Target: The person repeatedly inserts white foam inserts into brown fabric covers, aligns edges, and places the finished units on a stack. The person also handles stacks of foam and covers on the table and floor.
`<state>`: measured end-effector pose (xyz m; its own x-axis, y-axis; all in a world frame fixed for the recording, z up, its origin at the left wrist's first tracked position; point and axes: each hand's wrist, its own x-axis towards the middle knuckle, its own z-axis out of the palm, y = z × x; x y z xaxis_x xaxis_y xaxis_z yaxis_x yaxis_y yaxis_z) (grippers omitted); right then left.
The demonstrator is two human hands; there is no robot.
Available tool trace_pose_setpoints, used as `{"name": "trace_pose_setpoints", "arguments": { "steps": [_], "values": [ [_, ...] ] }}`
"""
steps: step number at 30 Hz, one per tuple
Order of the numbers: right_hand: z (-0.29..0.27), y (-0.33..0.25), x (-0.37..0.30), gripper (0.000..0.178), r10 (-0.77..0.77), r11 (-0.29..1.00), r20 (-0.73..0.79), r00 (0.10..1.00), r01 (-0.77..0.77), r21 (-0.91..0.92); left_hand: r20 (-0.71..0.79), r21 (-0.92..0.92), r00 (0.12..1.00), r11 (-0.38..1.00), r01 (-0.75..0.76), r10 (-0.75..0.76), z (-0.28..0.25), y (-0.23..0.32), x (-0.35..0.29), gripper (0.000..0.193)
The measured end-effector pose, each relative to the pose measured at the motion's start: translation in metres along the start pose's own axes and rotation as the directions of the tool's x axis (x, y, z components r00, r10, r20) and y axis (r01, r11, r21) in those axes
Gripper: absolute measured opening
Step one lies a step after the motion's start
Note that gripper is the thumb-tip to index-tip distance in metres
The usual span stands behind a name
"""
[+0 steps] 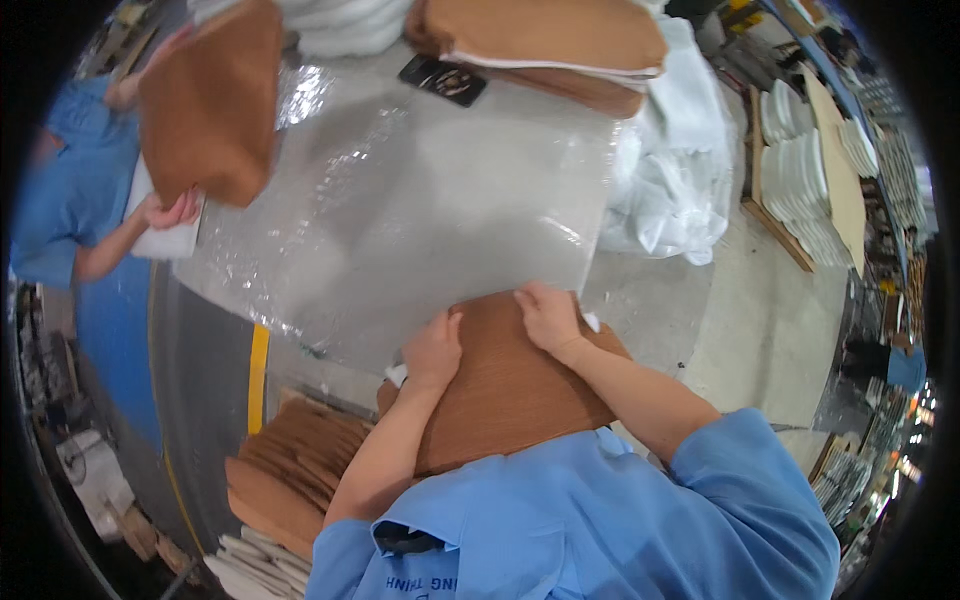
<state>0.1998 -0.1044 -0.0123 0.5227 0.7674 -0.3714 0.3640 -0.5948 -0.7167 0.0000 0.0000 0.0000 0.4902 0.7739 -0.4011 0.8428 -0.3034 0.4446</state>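
Note:
A brown fabric-covered cushion [510, 400] rests against my body at the near edge of the table. My left hand [433, 352] is closed on its left edge, thumb over the brown fabric. Farther along the far edge, my right hand [550, 316] grips the same cushion near its right corner. Small bits of white material poke out beside both hands. The cushion's underside and the fingers tucked beneath it are hidden. Ahead of it lies a table covered with clear plastic sheeting [400, 220].
Brown cushions [540, 40] lie at the table's far side beside a black phone [443, 80]. White wrapped material [680, 160] bunches at the right. At left a person in blue holds another brown cushion [212, 105]. Stacked brown covers [300, 460] stand low on my left.

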Motion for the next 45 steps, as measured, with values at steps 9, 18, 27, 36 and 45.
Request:
{"name": "trace_pose_setpoints", "arguments": {
  "steps": [9, 18, 27, 36, 45],
  "values": [
    [-0.104, 0.014, 0.014, 0.03, 0.159, 0.962, 0.397, 0.904, -0.052, -0.267, 0.155, 0.003, 0.984, 0.996, -0.09, 0.088, -0.064, -0.017, -0.022, 0.045],
    [-0.059, 0.045, -0.003, 0.021, -0.17, 0.977, -0.092, 0.981, 0.156, -0.147, -0.122, 0.024, 0.988, 0.996, -0.09, 0.092, -0.012, -0.027, -0.018, 0.043],
    [-0.114, 0.055, -0.014, 0.041, -0.068, 0.998, -0.183, 0.981, 0.07, 0.006, -0.302, -0.098, 0.935, 0.969, -0.227, 0.188, -0.058, -0.056, -0.035, 0.035],
    [-0.164, 0.042, -0.084, 0.076, 0.504, 0.847, 0.516, 0.692, -0.514, -0.138, 0.415, -0.414, 0.864, 0.787, 0.457, -0.284, -0.099, -0.073, -0.152, 0.069],
    [-0.114, 0.046, -0.041, 0.085, 0.484, 0.865, 0.405, 0.776, -0.352, -0.359, 0.329, -0.221, 0.883, 0.882, 0.416, -0.334, -0.072, -0.074, -0.116, 0.078]
  ]
}}
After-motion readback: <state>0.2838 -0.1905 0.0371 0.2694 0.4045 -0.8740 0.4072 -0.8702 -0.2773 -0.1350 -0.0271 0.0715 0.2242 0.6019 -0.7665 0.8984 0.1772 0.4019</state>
